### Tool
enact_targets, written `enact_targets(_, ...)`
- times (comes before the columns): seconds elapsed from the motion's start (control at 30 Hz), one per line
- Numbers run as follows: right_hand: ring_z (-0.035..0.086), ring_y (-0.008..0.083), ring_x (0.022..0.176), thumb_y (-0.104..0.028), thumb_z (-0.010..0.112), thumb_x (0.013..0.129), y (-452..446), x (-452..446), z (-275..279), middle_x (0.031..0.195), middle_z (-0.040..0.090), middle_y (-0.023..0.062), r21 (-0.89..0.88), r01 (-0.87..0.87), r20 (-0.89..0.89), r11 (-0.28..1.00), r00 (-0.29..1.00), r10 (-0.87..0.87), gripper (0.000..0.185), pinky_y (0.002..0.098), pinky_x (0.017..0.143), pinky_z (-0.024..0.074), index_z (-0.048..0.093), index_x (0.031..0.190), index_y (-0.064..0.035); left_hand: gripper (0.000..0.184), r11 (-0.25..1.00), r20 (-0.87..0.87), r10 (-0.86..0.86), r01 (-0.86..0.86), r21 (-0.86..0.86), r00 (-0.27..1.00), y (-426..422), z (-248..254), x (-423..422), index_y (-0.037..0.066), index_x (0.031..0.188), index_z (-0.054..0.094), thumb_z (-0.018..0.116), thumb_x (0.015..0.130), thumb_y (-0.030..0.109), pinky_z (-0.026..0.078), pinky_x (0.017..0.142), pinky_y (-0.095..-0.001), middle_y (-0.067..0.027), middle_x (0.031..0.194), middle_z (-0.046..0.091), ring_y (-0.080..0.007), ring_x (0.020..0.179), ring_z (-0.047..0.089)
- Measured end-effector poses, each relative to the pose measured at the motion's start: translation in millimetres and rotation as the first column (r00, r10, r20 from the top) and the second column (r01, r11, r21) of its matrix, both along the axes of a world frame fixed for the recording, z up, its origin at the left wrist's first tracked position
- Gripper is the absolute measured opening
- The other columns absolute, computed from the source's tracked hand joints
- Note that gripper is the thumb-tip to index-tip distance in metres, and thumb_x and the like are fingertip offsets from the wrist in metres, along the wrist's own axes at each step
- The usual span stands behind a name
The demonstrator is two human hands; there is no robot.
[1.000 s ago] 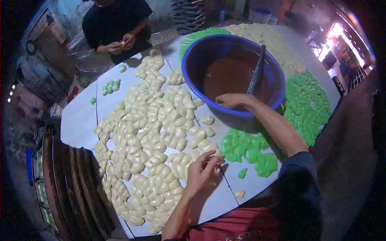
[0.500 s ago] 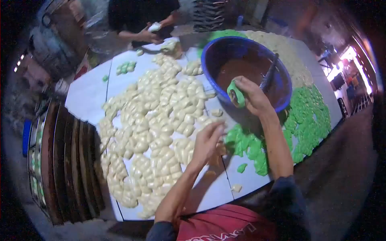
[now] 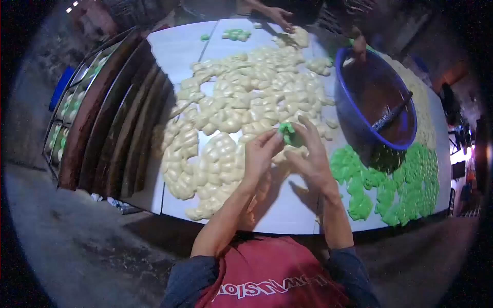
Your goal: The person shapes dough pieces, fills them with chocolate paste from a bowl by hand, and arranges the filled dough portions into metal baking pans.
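Observation:
Both of my hands meet over the front part of the white table (image 3: 287, 219). Between them is a green dough piece (image 3: 288, 132). My left hand (image 3: 262, 151) pinches its left edge with thumb and fingertips. Around its right side curve the fingers of my right hand (image 3: 310, 156), with the thumb lower down. Cream dough pieces (image 3: 221, 154) cover much of the table to the left. Green dough pieces (image 3: 354, 177) lie to the right, near the blue tub (image 3: 354, 110) of brown filling (image 3: 382, 97), which has a dark-handled utensil (image 3: 393, 110) in it.
Stacked trays (image 3: 110, 113) with dark edges stand at the left, with green and white pieces inside. Across the table a co-worker's hand (image 3: 280, 15) reaches toward cream dough, and another hand (image 3: 359, 46) is at the tub's rim. A small green and white cluster (image 3: 236, 34) lies at the far edge.
My right hand has come away from the tub with the green piece and met my left hand. The view has swung left, and the co-worker's hands have spread apart.

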State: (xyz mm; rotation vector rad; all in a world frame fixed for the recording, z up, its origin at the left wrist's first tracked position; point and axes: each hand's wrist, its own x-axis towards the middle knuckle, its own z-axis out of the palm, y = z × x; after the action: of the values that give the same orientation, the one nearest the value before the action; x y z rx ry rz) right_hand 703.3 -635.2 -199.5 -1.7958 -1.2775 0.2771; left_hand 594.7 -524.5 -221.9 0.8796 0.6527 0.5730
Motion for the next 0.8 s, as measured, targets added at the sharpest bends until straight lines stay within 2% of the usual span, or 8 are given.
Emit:
enact_targets(0.03, 0.047, 0.0363, 0.127, -0.006, 0.068, 0.08, 10, -11, -3, 0.146, 0.035, 0.0212, 0.055, 0.013, 0.11, 0.998, 0.994, -0.019, 0.061, 0.0374, 0.1, 0.0448, 0.047, 0.137, -0.007, 0.033, 0.999, 0.013, -0.013, 0.012, 0.046, 1.0, 5, -1, -7, -0.005, 0.118, 0.063, 0.065, 0.092, 0.014, 0.052, 0.08, -0.024, -0.0081, 0.103, 0.068, -0.0122, 0.089, 0.065)
enact_targets(0.2, 0.063, 0.028, 0.104, -0.003, 0.064, 0.086, 43, -43, -20, 0.126, 0.056, 0.0181, 0.168, 0.124, 0.158, 0.978, 0.976, -0.151, 0.034, 0.0326, 0.084, 0.0519, 0.063, 0.12, -0.0043, 0.034, 0.959, -0.046, 0.065, -0.049, 0.279, 0.997, 20, 3, -34, -0.004, 0.116, 0.065, 0.069, 0.089, 0.017, 0.052, 0.081, -0.0252, -0.0087, 0.103, 0.068, -0.0122, 0.091, 0.064)
enact_targets(0.3, 0.064, 0.0231, 0.09, -0.003, 0.062, 0.088, 56, -50, -9, 0.109, 0.062, 0.0142, 0.234, 0.11, -0.045, 0.966, 0.994, -0.102, 0.022, 0.0296, 0.077, 0.0507, 0.069, 0.108, -0.0034, 0.033, 0.848, -0.05, 0.178, -0.128, 0.515, 0.983, 31, 1, -42, -0.004, 0.114, 0.066, 0.07, 0.089, 0.017, 0.05, 0.082, -0.0238, -0.0082, 0.1, 0.069, -0.0117, 0.091, 0.064)
enact_targets(0.47, 0.062, 0.0206, 0.087, -0.008, 0.067, 0.086, 76, -53, -17, 0.101, 0.063, 0.0112, 0.259, 0.179, -0.525, 0.949, 0.851, -0.017, 0.022, 0.0287, 0.076, 0.0486, 0.068, 0.106, 0.0021, 0.032, 0.982, 0.017, 0.081, -0.083, 0.168, 0.997, 48, 17, -50, -0.003, 0.113, 0.066, 0.068, 0.09, 0.019, 0.058, 0.077, -0.0291, -0.0095, 0.097, 0.069, -0.0144, 0.083, 0.067)
enact_targets(0.57, 0.063, 0.0241, 0.088, -0.011, 0.069, 0.085, 73, -59, -2, 0.101, 0.064, 0.0129, 0.256, 0.042, -0.084, 0.966, 0.996, -0.021, 0.024, 0.0314, 0.079, 0.0488, 0.068, 0.105, 0.0008, 0.033, 0.985, -0.015, 0.077, -0.074, 0.157, 0.997, 56, 21, -58, -0.004, 0.115, 0.065, 0.067, 0.091, 0.019, 0.057, 0.075, -0.0273, -0.0094, 0.097, 0.069, -0.0144, 0.083, 0.067)
enact_targets(0.7, 0.062, 0.0269, 0.089, -0.011, 0.07, 0.083, 77, -55, -16, 0.094, 0.066, 0.0112, 0.298, 0.047, 0.163, 0.953, 0.982, -0.1, 0.021, 0.0355, 0.078, 0.0491, 0.07, 0.103, -0.0045, 0.035, 0.988, -0.074, -0.001, 0.013, 0.153, 0.997, 62, 20, -65, -0.004, 0.117, 0.064, 0.066, 0.091, 0.02, 0.055, 0.075, -0.027, -0.008, 0.099, 0.069, -0.0115, 0.09, 0.065)
enact_targets(0.73, 0.063, 0.0261, 0.086, -0.01, 0.069, 0.083, 80, -54, -19, 0.09, 0.066, 0.0101, 0.342, 0.061, 0.183, 0.938, 0.974, -0.131, 0.018, 0.0343, 0.077, 0.0489, 0.071, 0.101, -0.0055, 0.035, 0.985, -0.071, -0.016, 0.028, 0.169, 0.997, 61, 21, -67, -0.003, 0.117, 0.065, 0.066, 0.091, 0.021, 0.055, 0.076, -0.0269, -0.0066, 0.099, 0.069, -0.0112, 0.091, 0.065)
enact_targets(0.8, 0.063, 0.0229, 0.084, -0.009, 0.068, 0.084, 81, -55, -23, 0.09, 0.067, 0.0098, 0.258, 0.096, -0.045, 0.961, 0.995, -0.088, 0.018, 0.0321, 0.076, 0.0486, 0.071, 0.101, -0.0049, 0.036, 0.952, -0.124, 0.02, 0.019, 0.306, 0.992, 58, 18, -66, -0.003, 0.117, 0.065, 0.066, 0.091, 0.023, 0.054, 0.076, -0.0268, -0.0068, 0.099, 0.069, -0.0119, 0.091, 0.065)
